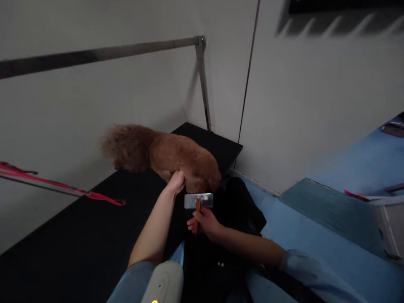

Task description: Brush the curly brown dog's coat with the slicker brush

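A curly brown dog stands on a black table, its fluffy head turned to the left. My left hand is closed against the dog's lower flank, just in front of the hind leg; its fingertips are hidden in the fur. In my right hand is a slicker brush with a wooden handle and a flat metal head. The back of the brush head faces me, close below the dog's hindquarters. Whether its bristles touch the fur I cannot tell.
A metal bar on an upright post runs above the table along the wall. A red leash hangs at the left. Right of the table are a grey-green board and a pale box on the blue floor.
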Demonstrator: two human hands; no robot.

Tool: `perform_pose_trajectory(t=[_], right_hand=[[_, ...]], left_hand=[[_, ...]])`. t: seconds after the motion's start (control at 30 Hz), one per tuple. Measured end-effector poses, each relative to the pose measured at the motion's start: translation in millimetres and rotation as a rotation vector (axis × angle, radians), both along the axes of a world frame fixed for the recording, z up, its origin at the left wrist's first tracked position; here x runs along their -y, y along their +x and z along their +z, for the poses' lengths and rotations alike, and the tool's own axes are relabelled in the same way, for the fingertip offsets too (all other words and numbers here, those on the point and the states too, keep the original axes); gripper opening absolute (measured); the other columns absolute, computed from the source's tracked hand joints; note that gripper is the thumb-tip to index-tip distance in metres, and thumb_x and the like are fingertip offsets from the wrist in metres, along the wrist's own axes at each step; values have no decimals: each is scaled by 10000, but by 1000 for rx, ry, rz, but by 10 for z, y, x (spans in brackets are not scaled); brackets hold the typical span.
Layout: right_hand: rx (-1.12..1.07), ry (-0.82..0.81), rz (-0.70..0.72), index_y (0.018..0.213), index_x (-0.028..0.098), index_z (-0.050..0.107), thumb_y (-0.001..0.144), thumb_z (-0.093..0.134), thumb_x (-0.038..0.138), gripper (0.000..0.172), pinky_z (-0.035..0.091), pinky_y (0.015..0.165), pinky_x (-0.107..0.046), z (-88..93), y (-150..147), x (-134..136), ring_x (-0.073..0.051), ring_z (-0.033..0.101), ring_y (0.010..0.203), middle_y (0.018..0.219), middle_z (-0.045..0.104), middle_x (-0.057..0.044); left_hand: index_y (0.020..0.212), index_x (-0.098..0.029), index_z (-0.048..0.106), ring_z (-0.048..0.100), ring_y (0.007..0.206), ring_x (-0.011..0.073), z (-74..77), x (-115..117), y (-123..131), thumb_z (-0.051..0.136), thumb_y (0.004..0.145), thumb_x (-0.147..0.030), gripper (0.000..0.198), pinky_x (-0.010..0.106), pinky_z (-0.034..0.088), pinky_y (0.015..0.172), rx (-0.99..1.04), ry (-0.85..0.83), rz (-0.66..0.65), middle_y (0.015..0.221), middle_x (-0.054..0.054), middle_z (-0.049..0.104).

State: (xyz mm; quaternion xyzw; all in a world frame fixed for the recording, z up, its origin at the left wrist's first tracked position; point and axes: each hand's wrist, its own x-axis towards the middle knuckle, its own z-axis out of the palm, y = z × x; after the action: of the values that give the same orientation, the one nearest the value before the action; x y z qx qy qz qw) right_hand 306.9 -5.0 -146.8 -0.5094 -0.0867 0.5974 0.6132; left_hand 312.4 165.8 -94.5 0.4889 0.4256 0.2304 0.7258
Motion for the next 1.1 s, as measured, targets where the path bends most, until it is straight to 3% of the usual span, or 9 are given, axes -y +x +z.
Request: perform_pose_trajectory(t=[0.17, 0.27, 0.37, 0.5, 0.6, 0.67, 0.8, 0.97, 1.1], right_hand=[[147, 154, -195, 834, 169, 521, 711, 707, 483, 385, 483, 648, -265, 22, 69, -45, -128, 653, 643, 748, 699, -28], [-41, -36, -90, 830, 177, 482, 749, 673, 501, 385, 460, 553, -255, -59, -11, 49, -121, 617, 536, 665, 670, -1], [-60, 48, -30, 866, 176, 499, 756, 671, 507, 389, 479, 571, -270, -74, -59, 107, -136, 641, 568, 713, 693, -19], [95, 109, -175, 846, 173, 518, 746, 699, 470, 362, 495, 674, -277, -89, -28, 65, -139, 664, 677, 780, 708, -32], [-47, -69, -31, 825, 181, 478, 745, 674, 535, 412, 483, 586, -286, -167, -75, 52, -142, 633, 560, 699, 689, -24], [-75, 13, 23, 856, 182, 481, 723, 684, 560, 449, 492, 599, -296, -176, -93, 40, -158, 656, 597, 751, 707, -45], [62, 140, -132, 896, 181, 502, 722, 694, 544, 446, 498, 693, -300, -81, -70, -3, -183, 695, 787, 900, 719, -79], [-109, 73, 42, 895, 173, 490, 755, 653, 558, 441, 479, 597, -293, 35, -79, -7, -174, 676, 634, 804, 712, -73], [23, 158, -114, 929, 175, 506, 755, 666, 530, 426, 469, 630, -265, 169, -10, -10, -169, 689, 732, 900, 720, -84]], left_hand=[[720, -92, 632, 632, 493, 166, 33, -6, 6, 587, 801, -185, 131, 229, 518, 502, 3, 12, -46, 499, 43, 621], [769, -79, 636, 655, 531, 184, 49, 15, 11, 582, 824, -216, 158, 262, 546, 545, -12, 9, -22, 540, 68, 647], [789, -69, 639, 653, 518, 186, 60, 52, 11, 554, 857, -243, 206, 268, 549, 532, -39, 5, 15, 540, 75, 648], [787, -76, 639, 681, 590, 185, 70, 84, 12, 522, 868, -194, 184, 272, 569, 603, 7, 5, 23, 597, 87, 681], [754, -76, 636, 689, 620, 195, 66, 79, 4, 491, 879, -177, 216, 291, 575, 635, -24, -1, 38, 604, 103, 685], [711, -81, 625, 661, 545, 179, 64, 72, -8, 486, 880, -178, 240, 277, 564, 583, -65, 2, 44, 572, 96, 671], [670, -90, 615, 602, 444, 146, 85, 80, -26, 493, 855, -136, 226, 240, 528, 518, -71, 28, 27, 516, 59, 636], [628, -104, 612, 597, 439, 155, 111, 86, -46, 517, 834, -166, 235, 238, 505, 483, -96, 21, 8, 508, 62, 631], [575, -118, 594, 566, 405, 133, 99, 75, -77, 551, 786, -147, 218, 209, 465, 433, -89, 42, 4, 496, 51, 624]])
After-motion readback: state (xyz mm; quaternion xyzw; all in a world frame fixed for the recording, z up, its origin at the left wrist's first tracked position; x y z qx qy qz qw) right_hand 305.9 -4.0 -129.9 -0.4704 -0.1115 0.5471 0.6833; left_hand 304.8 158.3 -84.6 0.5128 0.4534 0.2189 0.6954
